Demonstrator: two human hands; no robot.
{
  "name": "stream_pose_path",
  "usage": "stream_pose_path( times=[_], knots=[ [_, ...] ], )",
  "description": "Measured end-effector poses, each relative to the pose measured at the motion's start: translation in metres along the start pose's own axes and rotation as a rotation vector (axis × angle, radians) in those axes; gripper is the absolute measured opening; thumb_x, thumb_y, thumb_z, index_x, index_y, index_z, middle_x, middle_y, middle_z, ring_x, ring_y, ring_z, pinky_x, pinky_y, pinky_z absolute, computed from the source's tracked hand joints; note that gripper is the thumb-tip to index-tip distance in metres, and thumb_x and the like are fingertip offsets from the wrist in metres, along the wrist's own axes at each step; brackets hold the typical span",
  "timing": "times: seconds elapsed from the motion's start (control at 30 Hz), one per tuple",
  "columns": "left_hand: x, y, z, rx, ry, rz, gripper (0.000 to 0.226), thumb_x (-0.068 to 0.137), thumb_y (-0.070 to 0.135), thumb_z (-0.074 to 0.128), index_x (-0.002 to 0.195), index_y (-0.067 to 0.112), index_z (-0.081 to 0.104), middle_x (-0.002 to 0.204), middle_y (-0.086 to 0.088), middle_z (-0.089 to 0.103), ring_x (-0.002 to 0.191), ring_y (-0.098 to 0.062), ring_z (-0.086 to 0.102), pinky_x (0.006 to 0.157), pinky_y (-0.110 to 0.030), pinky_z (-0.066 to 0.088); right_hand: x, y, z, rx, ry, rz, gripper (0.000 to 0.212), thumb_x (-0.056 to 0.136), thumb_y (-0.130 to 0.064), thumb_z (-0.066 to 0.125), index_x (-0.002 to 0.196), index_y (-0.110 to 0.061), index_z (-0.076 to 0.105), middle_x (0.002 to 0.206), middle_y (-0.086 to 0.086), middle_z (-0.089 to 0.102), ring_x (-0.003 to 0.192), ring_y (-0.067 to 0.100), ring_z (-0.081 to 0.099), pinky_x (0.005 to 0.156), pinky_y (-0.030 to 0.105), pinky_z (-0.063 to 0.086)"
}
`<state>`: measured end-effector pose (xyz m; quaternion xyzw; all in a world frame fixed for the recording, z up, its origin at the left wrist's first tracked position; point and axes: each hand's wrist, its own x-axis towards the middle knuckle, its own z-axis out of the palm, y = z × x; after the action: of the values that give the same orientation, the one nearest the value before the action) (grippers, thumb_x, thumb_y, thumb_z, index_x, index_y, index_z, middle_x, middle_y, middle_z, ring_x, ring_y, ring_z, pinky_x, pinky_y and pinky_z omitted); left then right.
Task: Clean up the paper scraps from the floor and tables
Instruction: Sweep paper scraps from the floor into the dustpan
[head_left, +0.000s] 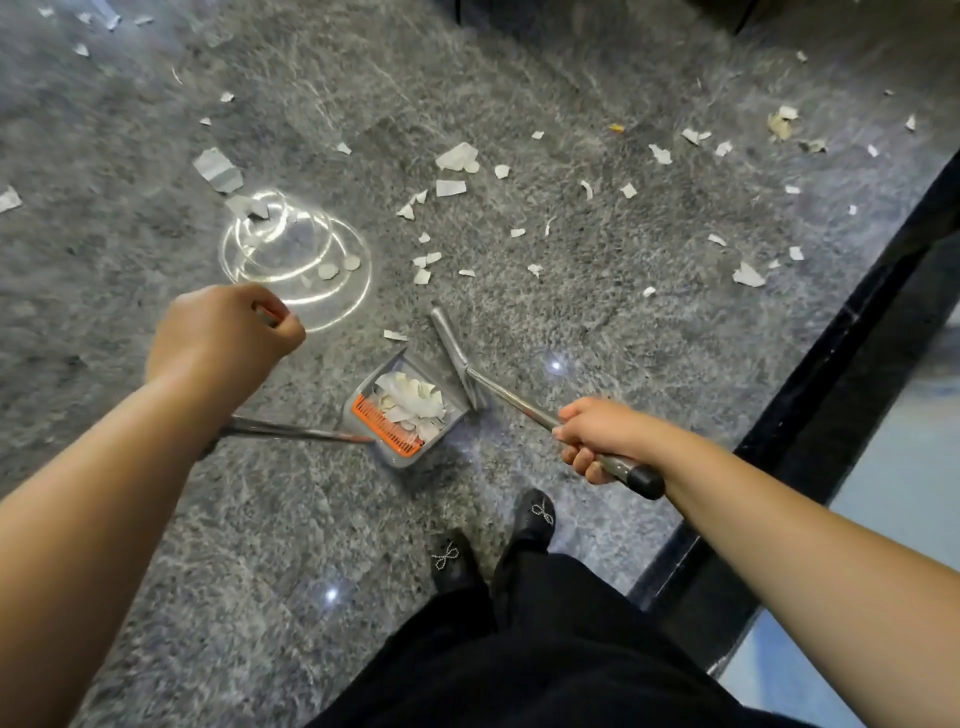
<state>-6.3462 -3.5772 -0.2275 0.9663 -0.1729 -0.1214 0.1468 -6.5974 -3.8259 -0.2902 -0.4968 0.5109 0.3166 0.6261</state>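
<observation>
— Grey speckled stone, polished enough to throw back ceiling lights; that is the floor (519, 104), and the paper scraps (457, 156) lie strewn across it, most of them ahead of the broom head (460, 358) and off to the right, a few far to the upper left.

— And which hand has the broom?

— The right hand (597, 436); its fingers (582, 457) are wrapped round the metal broom handle (519, 408) just above the black end grip; the handle runs up and to the left from the hand down to the head, whose long edge points away from the person, just right of the dustpan (410, 410).

— The dustpan is the left hand's?

— So I judge; the left hand (223, 332) is clenched round something thin with an orange-red tip, most likely the top of the dustpan's handle (296, 431), though the forearm hides the join; the pan sits on the floor between the two hands, already holding a heap of scraps beside its orange comb (384, 426).

— So the next sweep?

— Probably a reach forward; the nearest loose scrap (395, 335) lies just beyond the pan's mouth, the rest further out; the broom must go past them and draw back toward the pan.

— Room to work?

— A dark raised border (831, 364) edges the floor on the right; the person's black shoes (535, 514) stand just behind the pan.
</observation>
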Motion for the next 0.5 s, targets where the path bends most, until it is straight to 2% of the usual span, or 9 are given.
stream_pose_path(
  times=[0.17,0.4,0.5],
  knots=[
    [0.008,-0.026,-0.016,-0.025,0.061,-0.085,0.01,0.08,0.041,0.067,0.08,0.03,0.067,0.081,0.002,0.065,0.077,-0.018,0.054,0.068,-0.03,0.041,0.015,-0.036,0.004,-0.09,0.03,-0.041,0.015,0.099,-0.005,0.037,0.091,-0.015,0.045,0.061,0.004,0.042,0.034,0.006,0.035,0.035,0.015,0.031],
    [0.026,-0.041,-0.021,0.018,0.109,-0.193,0.012,0.08,0.041,0.067,0.074,0.031,0.063,0.073,0.004,0.06,0.072,-0.018,0.051,0.065,-0.029,0.039,0.054,-0.117,0.0,-0.251,0.03,-0.048,0.027,0.099,0.0,0.031,0.079,-0.016,0.039,0.057,0.003,0.035,0.029,0.004,0.031,0.035,0.011,0.029],
    [0.041,-0.039,-0.015,0.053,0.097,-0.244,0.013,0.081,0.041,0.067,0.078,0.029,0.066,0.078,-0.001,0.064,0.072,-0.02,0.049,0.065,-0.029,0.038,0.074,-0.154,0.0,-0.348,0.015,-0.026,0.029,0.1,-0.002,0.031,0.075,-0.016,0.039,0.057,0.002,0.034,0.029,0.004,0.03,0.036,0.01,0.028]
  ],
)
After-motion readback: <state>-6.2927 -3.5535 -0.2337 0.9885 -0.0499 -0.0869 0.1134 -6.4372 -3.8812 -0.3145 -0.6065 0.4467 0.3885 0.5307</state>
